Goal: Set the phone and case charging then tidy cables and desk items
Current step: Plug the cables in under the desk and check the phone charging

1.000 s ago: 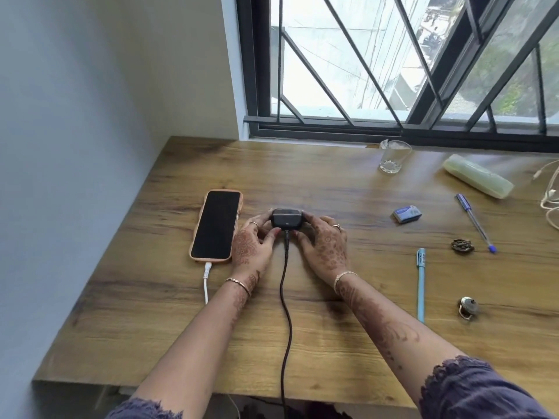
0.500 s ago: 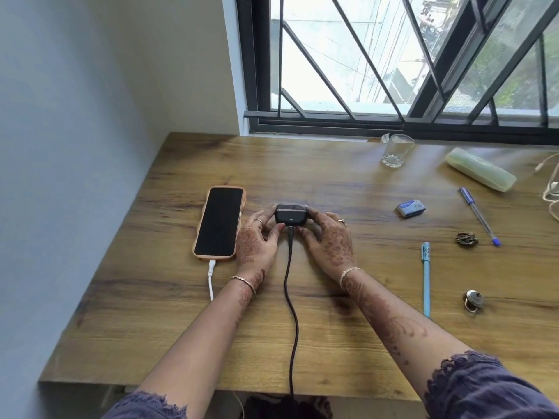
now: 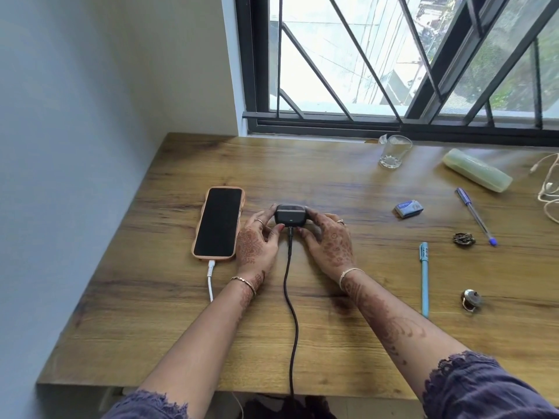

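At the left of the wooden desk, a phone in a peach cover lies face up with its screen dark. A white cable is plugged into its near end and runs toward the desk's near edge. Just right of the phone, the left hand grips the left side of a small black case, with its fingers curled round the far side and its thumb on the front. The case sits on the desk between both hands and shows a small green light on its front. A black cable is plugged in below that light and trails over the near edge. The right hand holds the case's right side, its fingers curved round it and its thumb near the plug.

Well apart to the right, a glass stands upright near the window. Nearer lie a small blue box and a light blue pen. Beyond them are a pale green pouch, a dark blue pen, a brown ornament and a small metal piece. A white cord lies loose at the right edge.
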The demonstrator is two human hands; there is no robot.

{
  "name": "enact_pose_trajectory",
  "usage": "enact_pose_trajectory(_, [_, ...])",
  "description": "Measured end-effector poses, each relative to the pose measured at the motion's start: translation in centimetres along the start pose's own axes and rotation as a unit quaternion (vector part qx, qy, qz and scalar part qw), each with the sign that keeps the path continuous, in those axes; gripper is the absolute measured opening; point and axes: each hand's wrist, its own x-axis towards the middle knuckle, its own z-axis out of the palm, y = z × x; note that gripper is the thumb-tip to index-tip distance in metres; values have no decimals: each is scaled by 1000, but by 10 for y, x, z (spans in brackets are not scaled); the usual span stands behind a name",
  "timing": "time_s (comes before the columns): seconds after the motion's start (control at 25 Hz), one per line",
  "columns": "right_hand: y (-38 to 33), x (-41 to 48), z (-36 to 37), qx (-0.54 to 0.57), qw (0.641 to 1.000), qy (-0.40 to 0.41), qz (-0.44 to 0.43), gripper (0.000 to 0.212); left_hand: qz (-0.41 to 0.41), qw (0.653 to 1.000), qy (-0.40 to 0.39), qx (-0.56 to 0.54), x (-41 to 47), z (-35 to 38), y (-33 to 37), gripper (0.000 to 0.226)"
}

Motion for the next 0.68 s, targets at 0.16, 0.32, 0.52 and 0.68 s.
enact_pose_trajectory(0.16, [1, 0, 1, -3, 1000, 0, -2, 47, 8, 1000, 4, 5, 0, 0, 1, 43])
enact_pose_trajectory(0.32, [0, -1, 0, 0, 1000, 5, -5, 46, -3, 1000, -3, 8, 0, 0, 0, 44])
enact_pose_trajectory(0.52, [0, 0, 0, -3, 1000, -1, 3, 47, -3, 1000, -1, 28, 0, 1, 1, 44])
enact_pose_trajectory(0.68, [0, -1, 0, 0, 1000, 2, 3, 47, -20, 999, -1, 30, 0, 0, 3, 45])
